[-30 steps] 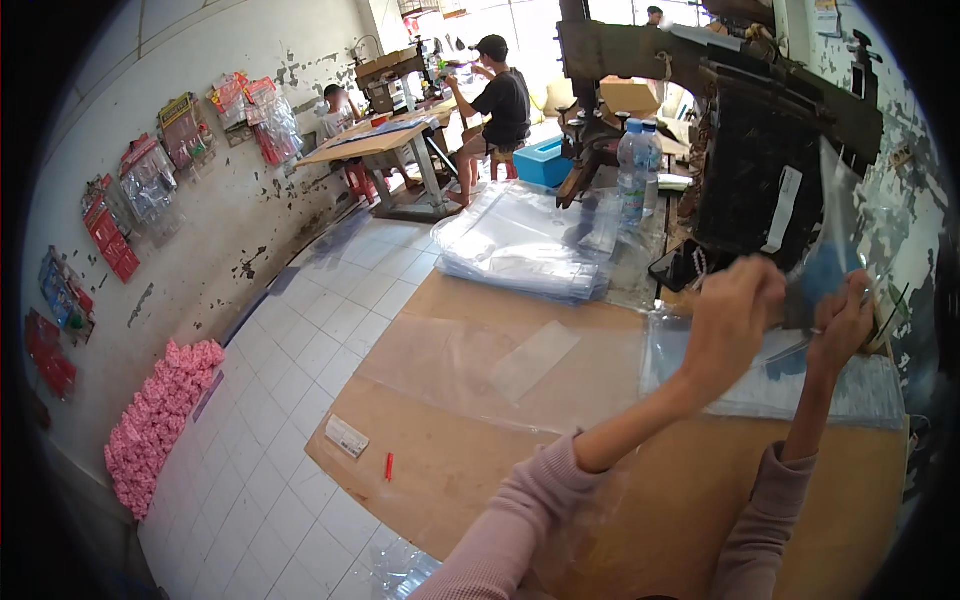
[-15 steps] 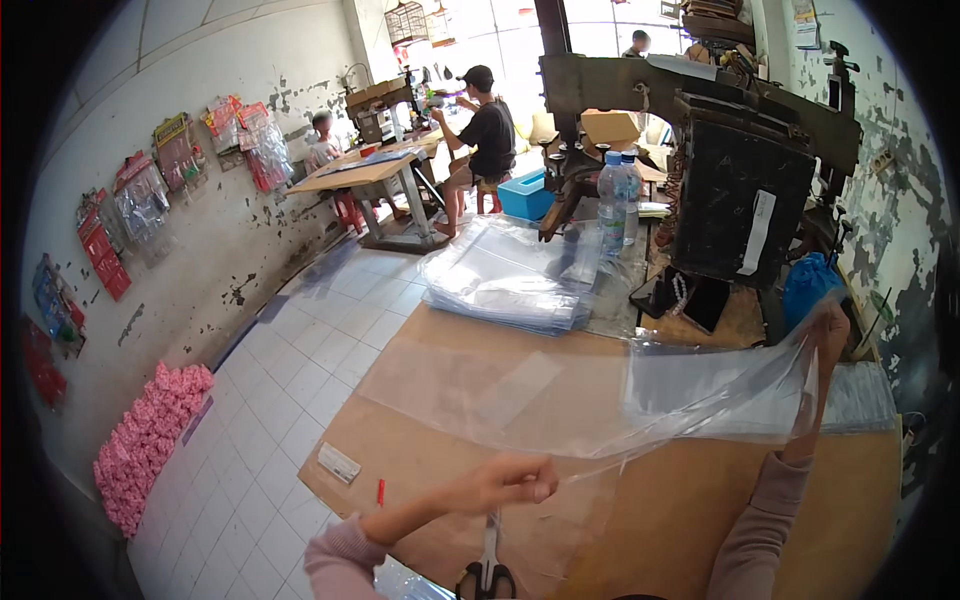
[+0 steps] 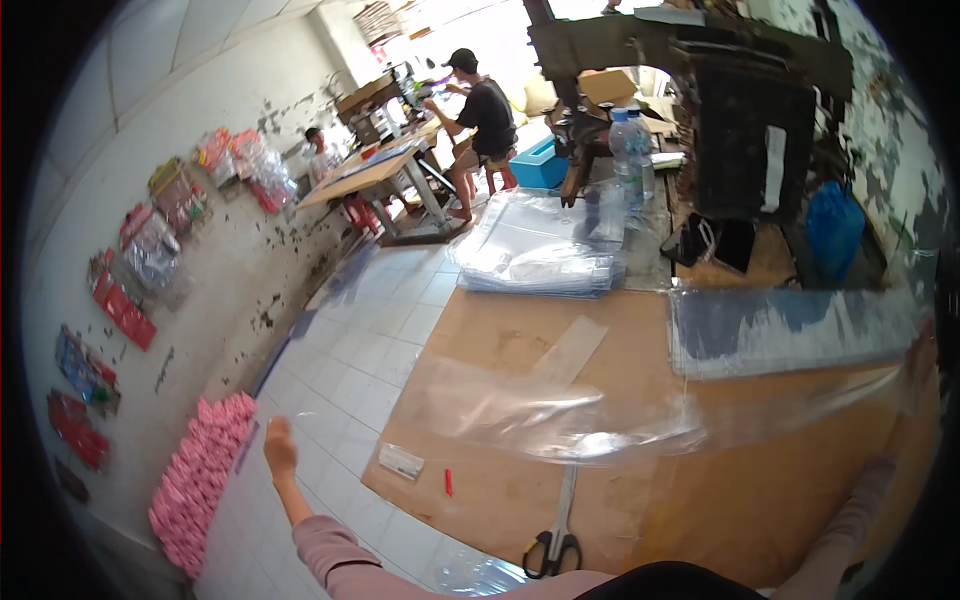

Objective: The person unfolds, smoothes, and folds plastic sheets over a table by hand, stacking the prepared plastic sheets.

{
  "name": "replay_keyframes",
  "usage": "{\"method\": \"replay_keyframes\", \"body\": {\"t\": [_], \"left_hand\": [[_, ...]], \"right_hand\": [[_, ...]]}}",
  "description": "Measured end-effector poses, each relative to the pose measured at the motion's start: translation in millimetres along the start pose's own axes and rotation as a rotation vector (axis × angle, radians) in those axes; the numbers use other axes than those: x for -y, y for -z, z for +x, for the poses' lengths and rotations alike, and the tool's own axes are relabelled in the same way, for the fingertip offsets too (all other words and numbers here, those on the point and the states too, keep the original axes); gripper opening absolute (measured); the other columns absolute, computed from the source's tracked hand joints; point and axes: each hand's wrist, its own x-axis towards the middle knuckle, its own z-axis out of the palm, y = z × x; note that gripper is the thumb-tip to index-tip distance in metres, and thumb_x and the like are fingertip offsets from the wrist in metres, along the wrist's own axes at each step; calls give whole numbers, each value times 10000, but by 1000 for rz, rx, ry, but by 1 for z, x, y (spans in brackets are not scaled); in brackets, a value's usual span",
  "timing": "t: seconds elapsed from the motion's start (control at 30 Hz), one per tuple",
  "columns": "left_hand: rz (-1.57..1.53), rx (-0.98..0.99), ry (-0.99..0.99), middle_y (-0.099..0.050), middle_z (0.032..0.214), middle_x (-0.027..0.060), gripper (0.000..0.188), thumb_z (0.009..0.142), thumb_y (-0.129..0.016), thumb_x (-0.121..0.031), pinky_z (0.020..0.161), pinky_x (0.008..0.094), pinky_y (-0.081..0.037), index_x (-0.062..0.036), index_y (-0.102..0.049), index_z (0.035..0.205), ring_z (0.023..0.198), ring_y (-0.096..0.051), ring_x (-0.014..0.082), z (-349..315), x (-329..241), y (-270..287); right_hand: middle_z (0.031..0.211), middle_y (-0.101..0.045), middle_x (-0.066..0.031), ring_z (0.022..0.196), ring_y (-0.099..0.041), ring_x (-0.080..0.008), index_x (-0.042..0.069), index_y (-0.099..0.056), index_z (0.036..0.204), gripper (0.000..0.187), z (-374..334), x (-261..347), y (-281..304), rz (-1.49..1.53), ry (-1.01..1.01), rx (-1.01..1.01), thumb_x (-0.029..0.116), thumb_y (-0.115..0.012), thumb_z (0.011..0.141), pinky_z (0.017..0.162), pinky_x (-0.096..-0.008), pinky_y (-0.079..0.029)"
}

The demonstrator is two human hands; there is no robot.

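A long clear plastic sheet (image 3: 560, 405) stretches across the brown work board, its middle sagging in shiny folds. At the far right, in the dim rim of the picture, my right hand (image 3: 920, 365) is closed on the sheet's end. My left hand (image 3: 281, 450) is out over the tiled floor, off the board's left side. Its fingers look curled, slightly blurred; a faint clear glint shows beside them, and what they hold cannot be made out. Scissors (image 3: 555, 540) with black handles lie on the board near me, blades pointing away.
Stacked clear plastic sheets (image 3: 540, 240) lie at the board's far edge; another flat stack (image 3: 790, 330) lies right. Behind stand a dark machine (image 3: 750, 130), water bottles (image 3: 628, 160) and a blue bag (image 3: 835, 230). A red marker (image 3: 448, 482) lies left. A person (image 3: 485, 115) sits farther off.
My left hand has swung left from above the scissors to over the floor. My right hand has moved right and down with the sheet, which now lies lower across the board. The view has shifted.
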Motion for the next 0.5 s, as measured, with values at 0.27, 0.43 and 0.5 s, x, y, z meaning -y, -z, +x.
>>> {"method": "replay_keyframes", "body": {"t": [0.27, 0.43, 0.5], "left_hand": [[-907, 17, 1011, -554, 678, 65, 160, 783, -439, -145, 473, 295, -393, -22, -538, 758, 574, -505, 157, -82, 92, -76], [-526, 140, 403, -588, 635, 104, 202, 781, -473, -155, 551, 295, -434, 12, -572, 726, 553, -558, 181, 27, -48, -20], [-517, 207, 285, -590, 626, 101, 198, 782, -483, -164, 555, 298, -436, 3, -586, 754, 559, -561, 183, 58, -79, -3]], "right_hand": [[492, -301, 58, 351, -252, -40, 87, -479, 1051, 317, -44, 31, 44, 16, -104, -40, 337, -466, 856, 318, -218, -197], [493, -300, 56, 355, -257, -44, 91, -478, 1012, 300, -50, 22, 50, 23, -148, -27, 347, -465, 855, 320, -218, -201], [493, -299, 55, 357, -259, -46, 93, -477, 996, 294, -49, 12, 53, 32, -173, -18, 350, -465, 854, 321, -218, -202]]}}
